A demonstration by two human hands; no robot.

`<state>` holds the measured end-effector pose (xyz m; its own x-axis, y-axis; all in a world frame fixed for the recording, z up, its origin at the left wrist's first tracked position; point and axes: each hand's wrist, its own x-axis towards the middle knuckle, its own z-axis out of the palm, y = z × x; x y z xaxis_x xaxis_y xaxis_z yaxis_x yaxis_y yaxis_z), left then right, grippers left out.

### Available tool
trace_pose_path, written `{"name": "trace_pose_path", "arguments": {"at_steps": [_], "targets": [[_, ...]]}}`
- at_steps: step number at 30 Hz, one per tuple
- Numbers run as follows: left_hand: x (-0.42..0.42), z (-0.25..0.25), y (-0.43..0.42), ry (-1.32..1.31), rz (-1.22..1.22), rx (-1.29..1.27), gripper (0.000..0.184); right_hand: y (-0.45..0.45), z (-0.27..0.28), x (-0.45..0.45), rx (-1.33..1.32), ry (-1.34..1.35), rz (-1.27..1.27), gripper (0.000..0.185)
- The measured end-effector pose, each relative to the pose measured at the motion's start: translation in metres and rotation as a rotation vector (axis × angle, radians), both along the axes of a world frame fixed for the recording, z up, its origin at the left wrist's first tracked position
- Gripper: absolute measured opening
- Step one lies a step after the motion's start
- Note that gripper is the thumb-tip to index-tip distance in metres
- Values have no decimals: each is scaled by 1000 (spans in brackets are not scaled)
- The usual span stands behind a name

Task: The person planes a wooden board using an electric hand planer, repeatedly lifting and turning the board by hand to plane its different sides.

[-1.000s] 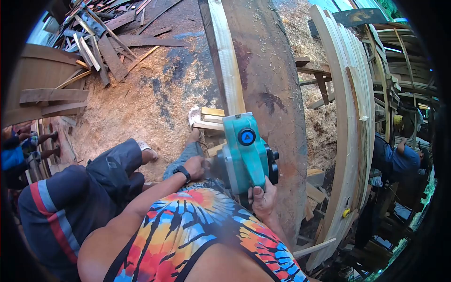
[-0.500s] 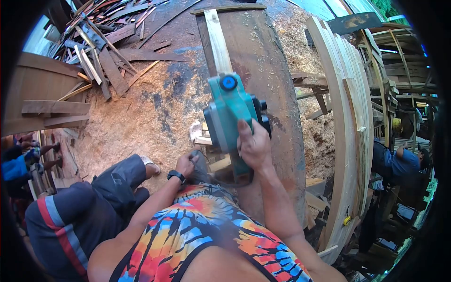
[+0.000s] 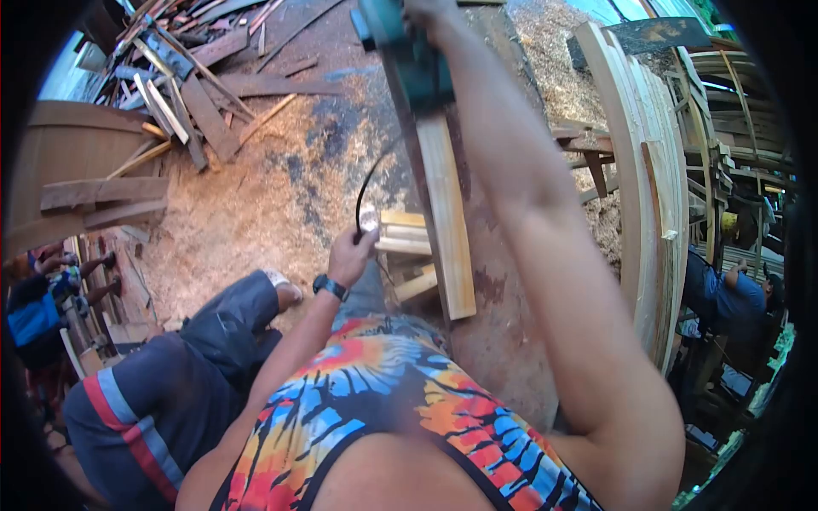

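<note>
My right hand (image 3: pixel 429 19) is wrapped round the grip of a teal electric planer (image 3: pixel 413 72), at the far end of my outstretched arm and partly cut off by the top of the view. Beneath the planer lies a pale wooden strip (image 3: pixel 449 230), which runs toward me along the brown work surface (image 3: pixel 503 315). My left hand (image 3: pixel 349 257), a watch on its wrist, is closed on a black power cord (image 3: pixel 362 189) that arcs up toward the tool. Close to that hand, short light wood pieces (image 3: pixel 405 232) sit beside the bench edge.
Long boards (image 3: pixel 635 170) stand along the right side. Scrap wood (image 3: pixel 200 94) is heaped at upper left, with shavings (image 3: pixel 247 204) over the ground. One person (image 3: pixel 737 294) is at far right; another person's legs (image 3: pixel 170 383) are close on my left.
My right hand has pushed the planer away from me along the strip, baring its near end. My left hand has moved slightly up, and the held cord now shows in an arc.
</note>
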<state>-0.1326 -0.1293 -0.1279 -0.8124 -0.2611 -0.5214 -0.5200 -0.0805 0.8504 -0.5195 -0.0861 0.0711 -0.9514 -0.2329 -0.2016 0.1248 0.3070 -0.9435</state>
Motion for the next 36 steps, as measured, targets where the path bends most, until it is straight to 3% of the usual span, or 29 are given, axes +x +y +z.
{"name": "trace_pose_path", "arguments": {"at_steps": [3,5,10,13,16,19,21,25,31,36], "targets": [[-2,5,-10,-27,-75,-23,33,-4,-4,-10,-39,3,-9,62],[5,10,-15,-60,-3,43,35,5,-9,5,-50,-12,-20,62],[55,-34,-25,-133,56,-43,38,88,-21,121,40,-97,60,61],[84,-33,-17,-235,-228,-306,41,157,-7,247,51,-88,47,62],[113,-42,13,-109,-354,-345,42,223,-6,364,35,-152,24,63],[125,-18,48,-170,-556,-346,37,267,-1,452,18,-258,-68,74],[128,-1,68,-51,-694,-382,36,291,-5,490,31,-278,-80,77],[127,8,83,-160,-833,-338,38,300,-3,502,109,-216,-55,77],[118,8,65,-219,-725,-358,39,284,-8,464,125,-162,-1,76],[118,-28,51,-170,-525,-350,40,242,-1,388,138,-98,20,67]]}}
